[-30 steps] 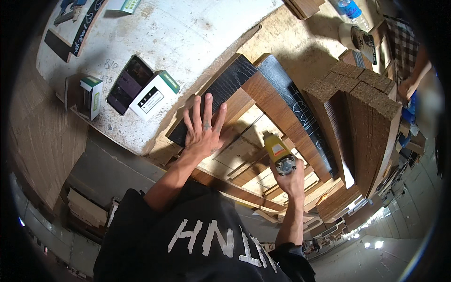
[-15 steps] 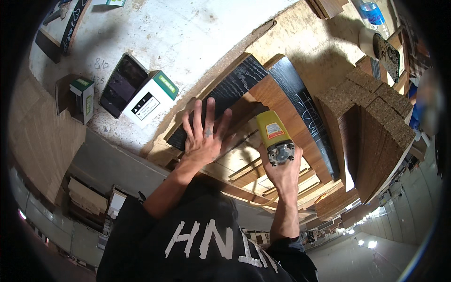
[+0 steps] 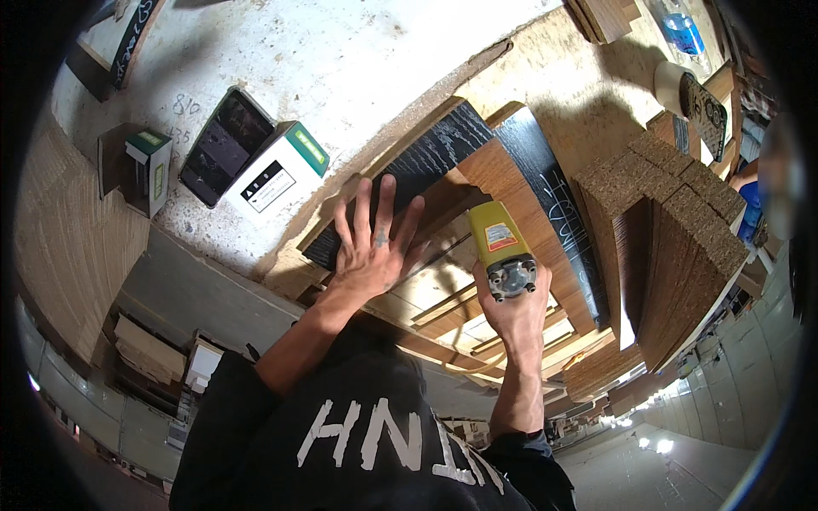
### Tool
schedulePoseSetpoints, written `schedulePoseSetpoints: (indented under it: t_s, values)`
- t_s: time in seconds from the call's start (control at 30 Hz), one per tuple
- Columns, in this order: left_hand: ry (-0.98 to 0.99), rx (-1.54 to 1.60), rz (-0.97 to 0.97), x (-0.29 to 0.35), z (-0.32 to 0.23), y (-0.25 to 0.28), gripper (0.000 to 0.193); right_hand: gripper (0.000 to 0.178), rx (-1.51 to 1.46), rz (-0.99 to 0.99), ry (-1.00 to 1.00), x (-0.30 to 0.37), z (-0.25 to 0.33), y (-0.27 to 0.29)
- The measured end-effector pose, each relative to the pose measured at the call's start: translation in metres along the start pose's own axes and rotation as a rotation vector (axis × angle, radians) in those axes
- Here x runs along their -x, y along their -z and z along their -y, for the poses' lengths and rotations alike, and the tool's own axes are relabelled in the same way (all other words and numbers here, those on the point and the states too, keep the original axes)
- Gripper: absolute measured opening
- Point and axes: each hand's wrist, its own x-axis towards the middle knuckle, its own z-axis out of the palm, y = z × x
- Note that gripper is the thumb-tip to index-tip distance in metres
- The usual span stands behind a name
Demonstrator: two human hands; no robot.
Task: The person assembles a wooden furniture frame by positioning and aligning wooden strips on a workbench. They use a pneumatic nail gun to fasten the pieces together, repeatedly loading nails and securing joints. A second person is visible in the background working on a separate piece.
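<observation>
My left hand (image 3: 373,249) lies with its fingers spread across a dark-stained board (image 3: 426,153) and the brown wood strip beside it. My right hand (image 3: 515,308) is wrapped round the handle of a yellow nail gun (image 3: 497,234). The gun's nose points away from me, over the corner where brown wood strips (image 3: 494,175) meet; whether it touches the wood I cannot tell. A second dark board (image 3: 554,196) with chalk marks runs along the right side. Below the hands, pale wooden slats (image 3: 447,315) show inside the frame.
On the left, a phone (image 3: 228,145) leans by a white-and-green box (image 3: 277,175), with another small box (image 3: 149,170) farther left. Stacked chipboard pieces (image 3: 682,204) stand close at the right. Beyond them are a cup (image 3: 673,85) and a water bottle (image 3: 682,34).
Both hands keep nearly the same place on the wood and the nail gun. The view has shifted slightly.
</observation>
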Motion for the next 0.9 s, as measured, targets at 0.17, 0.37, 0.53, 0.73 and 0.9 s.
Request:
schedulePoseSetpoints:
  t_s: [0.17,0.37,0.53,0.73,0.9]
  values:
    - [0.004,0.008,-0.002,-0.003,-0.002,0.005,0.07,0.05,-0.108,-0.002,0.025,-0.005,0.004,0.004]
    - [0.017,0.009,-0.004,-0.002,-0.002,0.002,0.069,0.046,-0.236,0.042,0.093,-0.019,0.012,0.006]
    - [0.016,-0.009,0.002,-0.003,-0.001,0.005,0.069,0.047,-0.222,0.03,0.043,-0.019,0.021,0.009]
    - [0.021,0.06,0.095,0.004,-0.001,0.005,0.079,0.056,-0.226,0.079,-0.065,-0.017,0.015,0.003]
    - [0.025,0.077,0.091,0.008,-0.003,0.003,0.081,0.041,-0.224,-0.045,0.004,0.01,-0.003,-0.012]
